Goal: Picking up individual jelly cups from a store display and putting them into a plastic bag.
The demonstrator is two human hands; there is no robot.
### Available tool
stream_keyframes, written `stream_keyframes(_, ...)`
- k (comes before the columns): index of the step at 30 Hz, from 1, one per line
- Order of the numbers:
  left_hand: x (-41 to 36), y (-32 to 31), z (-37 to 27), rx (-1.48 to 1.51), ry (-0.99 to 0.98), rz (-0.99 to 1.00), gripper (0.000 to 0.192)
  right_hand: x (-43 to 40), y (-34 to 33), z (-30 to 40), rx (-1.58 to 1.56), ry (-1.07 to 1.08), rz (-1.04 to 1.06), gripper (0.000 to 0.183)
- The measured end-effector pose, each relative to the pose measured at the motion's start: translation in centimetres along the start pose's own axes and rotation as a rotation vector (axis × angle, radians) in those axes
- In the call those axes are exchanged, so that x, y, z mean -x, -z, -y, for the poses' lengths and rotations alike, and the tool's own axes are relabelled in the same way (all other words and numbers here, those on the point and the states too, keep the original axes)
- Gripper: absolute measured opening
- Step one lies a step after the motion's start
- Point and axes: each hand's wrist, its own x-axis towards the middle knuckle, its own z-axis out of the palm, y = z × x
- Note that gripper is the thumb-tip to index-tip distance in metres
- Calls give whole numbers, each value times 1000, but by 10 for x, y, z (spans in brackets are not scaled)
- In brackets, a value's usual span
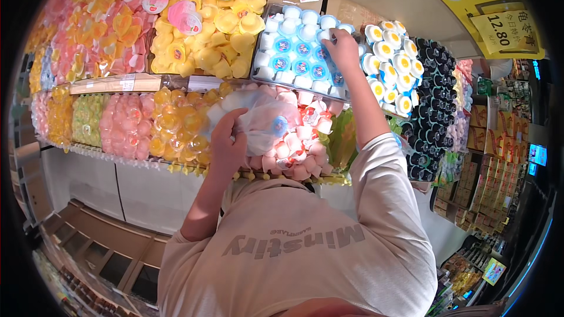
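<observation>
My left hand (pixel 229 138) grips a translucent plastic bag (pixel 264 110) over the front row of sweets. Inside the bag are white cups, one showing a round blue lid (pixel 279 126). At the back, my right hand (pixel 343 48) reaches into a clear-walled tray (pixel 299 87) of white jelly cups with blue printed lids (pixel 302 48). Its thumb and forefinger touch a cup near the tray's right side; whether they have closed on it is unclear. Pink-and-white jelly cups (pixel 295 141) lie right under the bag.
Yellow jelly cups (pixel 207 53) with several pink cups on top fill the bin left of the tray. Egg-patterned cups (pixel 390 61) and black cups (pixel 429 110) stand to the right. Yellow-orange jellies (pixel 176 123) sit left of the bag. A yellow price sign (pixel 502 31) hangs upper right.
</observation>
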Motion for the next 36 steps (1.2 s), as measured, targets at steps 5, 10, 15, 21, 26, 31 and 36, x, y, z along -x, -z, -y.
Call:
stream_keyframes(5, 3, 1, 1, 18, 23, -8, 48, 0, 4, -2, 17, 56, 52, 38)
stream_keyframes(10, 4, 0, -2, 22, 14, -19, 48, -3, 12, -2, 2, 63, 129, 39)
stream_keyframes(15, 4, -1, 0, 21, 12, -18, 48, 0, 13, 7, 77, 66, 93, 39)
stream_keyframes(21, 4, -1, -5, -18, 12, -27, 43, 26, 18, 37, -142, -61, -208, 24)
stream_keyframes(26, 4, -2, 1, 92, 77, -46, 35, 140, 50, 141, -652, 323, 53, 3)
stream_keyframes(31, 1, -7, -6, 99, 84, -64, 30, 183, 12, 168, -205, 386, 225, 16)
stream_keyframes(36, 4, -8, 1, 34, 53, -94, 29, 172, 40, 179, -607, -12, 553, 37)
